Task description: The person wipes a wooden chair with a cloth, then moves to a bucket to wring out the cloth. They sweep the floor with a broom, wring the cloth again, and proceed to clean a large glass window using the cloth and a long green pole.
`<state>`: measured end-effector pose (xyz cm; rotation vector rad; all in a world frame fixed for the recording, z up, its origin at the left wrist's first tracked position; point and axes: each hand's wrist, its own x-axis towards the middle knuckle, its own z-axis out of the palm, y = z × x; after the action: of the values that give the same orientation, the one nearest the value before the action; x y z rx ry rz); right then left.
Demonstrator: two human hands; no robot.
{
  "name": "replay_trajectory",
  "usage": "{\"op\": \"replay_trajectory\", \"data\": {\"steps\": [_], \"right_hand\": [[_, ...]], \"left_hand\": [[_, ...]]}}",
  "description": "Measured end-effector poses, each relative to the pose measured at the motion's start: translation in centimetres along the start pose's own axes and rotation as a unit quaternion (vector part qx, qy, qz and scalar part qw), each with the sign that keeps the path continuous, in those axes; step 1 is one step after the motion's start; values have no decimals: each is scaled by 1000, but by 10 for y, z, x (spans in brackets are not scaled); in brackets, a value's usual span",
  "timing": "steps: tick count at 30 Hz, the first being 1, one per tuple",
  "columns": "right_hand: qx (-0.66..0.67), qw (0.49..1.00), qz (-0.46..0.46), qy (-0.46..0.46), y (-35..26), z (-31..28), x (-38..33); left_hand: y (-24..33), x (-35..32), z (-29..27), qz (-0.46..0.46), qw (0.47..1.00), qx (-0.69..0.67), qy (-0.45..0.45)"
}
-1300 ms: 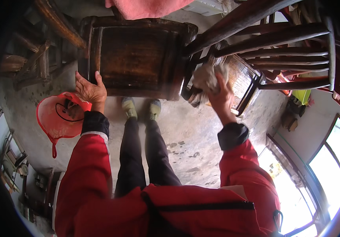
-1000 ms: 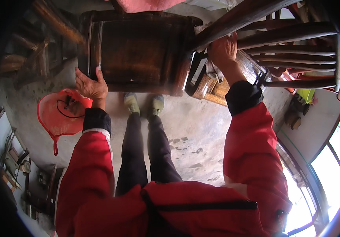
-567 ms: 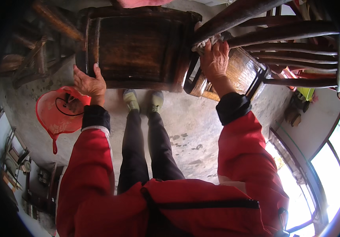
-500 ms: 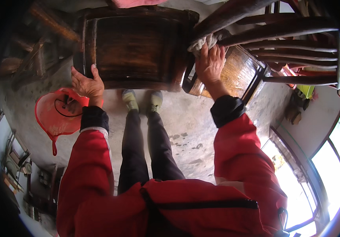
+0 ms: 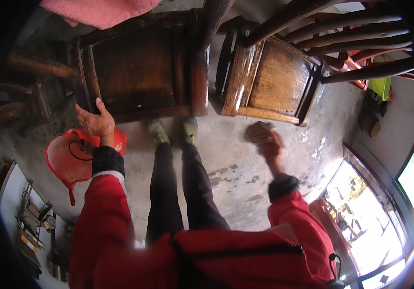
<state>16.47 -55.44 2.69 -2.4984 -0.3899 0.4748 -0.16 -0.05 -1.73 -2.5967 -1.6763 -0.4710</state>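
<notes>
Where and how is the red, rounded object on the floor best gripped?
Perhaps pinch the narrow tail of the red, rounded object, coming from the near side: the slim tail juts toward the picture's lower edge, clear of the left hand.

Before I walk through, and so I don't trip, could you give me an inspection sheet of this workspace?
Surface: grey floor, with dark patches.
Job's things: dark wooden seat; lighter wooden seat to its right; grey-brown rag.
Clutter: red scoop-shaped item, left; pink cloth, top.
Hands: left hand open at the dark wooden seat's near-left corner; right hand, blurred, holds the rag.
Cables: thin green line on right wall; cannot tell if cable.
Surroundings: slatted wooden furniture, upper right; bright opening, lower right.
</notes>
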Motion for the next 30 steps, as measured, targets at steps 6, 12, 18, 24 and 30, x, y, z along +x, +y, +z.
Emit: {"op": "replay_trajectory", "data": {"steps": [6,12,18,24,30], "right_hand": [[41,943,-51,326,34,-90,97],[-58,930,-13,363,-17,26,133],[41,978,-31,203,-134,72,100],[-81,995,-8,63,-115,29,79],[-238,950,103,-176,-121,-53,15]], "left_hand": [[-9,-2,4,12,1000,4,21],[-2,3,2,1,1000,19,7],[3,1,-5,-21,998,46,-27],[1,6,-9,6,1000,27,-12],[-24,9,-16,1,991,-57,-122]]}}
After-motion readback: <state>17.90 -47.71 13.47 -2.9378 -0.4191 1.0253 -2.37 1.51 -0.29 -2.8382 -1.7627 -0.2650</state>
